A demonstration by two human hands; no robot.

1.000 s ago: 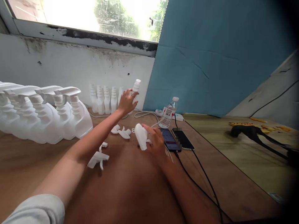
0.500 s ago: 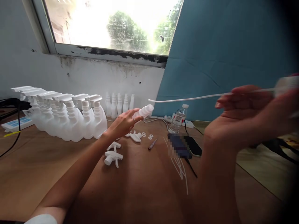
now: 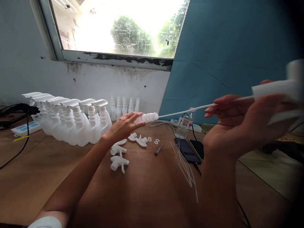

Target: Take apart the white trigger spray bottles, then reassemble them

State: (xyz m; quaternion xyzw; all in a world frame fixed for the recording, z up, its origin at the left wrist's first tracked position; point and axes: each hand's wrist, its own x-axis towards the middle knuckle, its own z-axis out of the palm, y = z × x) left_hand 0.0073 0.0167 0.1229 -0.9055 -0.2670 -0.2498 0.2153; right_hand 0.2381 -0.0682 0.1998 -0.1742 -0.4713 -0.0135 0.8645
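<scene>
My left hand (image 3: 127, 124) is closed around a white bottle (image 3: 150, 117), held on its side with the ribbed neck pointing right. In my right hand (image 3: 237, 122) is a white spray head (image 3: 273, 88), blurred at the right edge. A thin white tube (image 3: 187, 111) runs from the spray head between my right fingertips, and its free end is at the mouth of the bottle. Whether the tip is inside cannot be made out.
White spray bottles (image 3: 78, 126) stand in rows at the left. Loose spray heads (image 3: 118, 161), a pen (image 3: 159, 148), thin tubes (image 3: 187, 167), phones (image 3: 188, 150) and a water bottle (image 3: 184, 126) lie or stand on the brown table (image 3: 142, 196). Small bottles (image 3: 124, 106) line the wall.
The tube has come down and left, its free end now meeting the bottle mouth. The bottle has turned closer to level. More of the spray head shows in my right hand.
</scene>
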